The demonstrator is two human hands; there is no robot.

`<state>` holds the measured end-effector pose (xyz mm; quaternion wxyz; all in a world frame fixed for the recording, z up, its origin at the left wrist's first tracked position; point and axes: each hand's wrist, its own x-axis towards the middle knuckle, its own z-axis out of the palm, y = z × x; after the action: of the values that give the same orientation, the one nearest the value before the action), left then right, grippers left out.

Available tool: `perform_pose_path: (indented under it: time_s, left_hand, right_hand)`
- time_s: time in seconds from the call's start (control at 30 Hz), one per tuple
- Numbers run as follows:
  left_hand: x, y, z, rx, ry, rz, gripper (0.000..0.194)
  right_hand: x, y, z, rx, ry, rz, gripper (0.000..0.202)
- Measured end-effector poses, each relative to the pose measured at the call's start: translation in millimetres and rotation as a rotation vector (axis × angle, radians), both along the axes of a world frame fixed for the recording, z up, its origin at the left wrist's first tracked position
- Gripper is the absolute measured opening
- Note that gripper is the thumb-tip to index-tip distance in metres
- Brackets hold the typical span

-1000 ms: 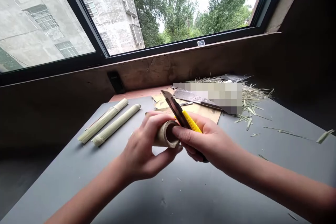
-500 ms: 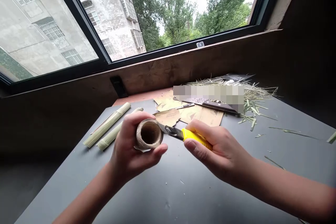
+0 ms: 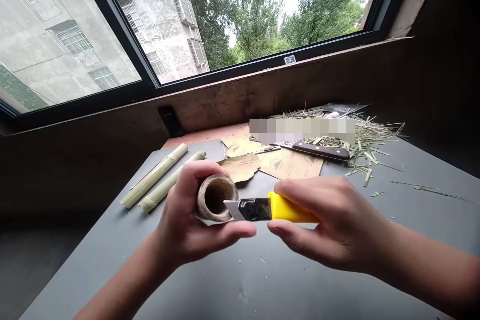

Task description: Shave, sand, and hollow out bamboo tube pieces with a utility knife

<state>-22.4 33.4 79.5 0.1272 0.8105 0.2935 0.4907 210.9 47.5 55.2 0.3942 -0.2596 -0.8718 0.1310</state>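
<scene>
My left hand (image 3: 187, 215) is wrapped round a short hollow bamboo tube (image 3: 202, 205), its open end turned toward me. The tube's rim looks rough and pale, and its inside is dark. In my right hand (image 3: 326, 220) is a yellow utility knife (image 3: 290, 208), gripped by the handle. Its blade points left and overlaps the right side of the tube's rim; whether the edge touches the rim I cannot tell. My left thumb stretches out just below the blade.
Two pale green bamboo pieces (image 3: 159, 175) lie on the grey table (image 3: 232, 280) at left. Sandpaper sheets (image 3: 296, 162) and a dark-handled kitchen knife (image 3: 322, 150) lie behind my hands. Bamboo shavings (image 3: 375, 132) are heaped at the back right, below the window. A phone (image 3: 170, 121) leans against the wall.
The utility knife has turned so that its blade lies flatter and reaches across the tube's opening. My right hand has shifted slightly right, and my left thumb reaches farther right.
</scene>
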Motion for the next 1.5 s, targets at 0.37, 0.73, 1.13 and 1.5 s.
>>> perform_pose_path:
  time_s: [0.37,0.73,1.13,1.5]
  left_hand:
    - [3.7,-12.2,-1.1,0.051,0.039,0.069,0.044]
    - [5.1,-14.6,-0.7,0.079,0.054,0.102,0.046]
    - [10.5,-16.8,-0.2,0.065,0.06,0.128,0.057]
    - [6.2,-14.7,0.7,0.011,0.028,0.03,0.052]
  right_hand:
    - [-2.2,-1.4,-2.9,-0.006,0.026,0.058,0.032]
    - [-3.8,-3.0,-7.1,0.114,0.034,-0.012,0.026]
    - [-1.8,0.3,-6.7,-0.123,0.126,0.103,0.025]
    - [1.8,1.1,-5.7,-0.037,0.055,0.117,0.033]
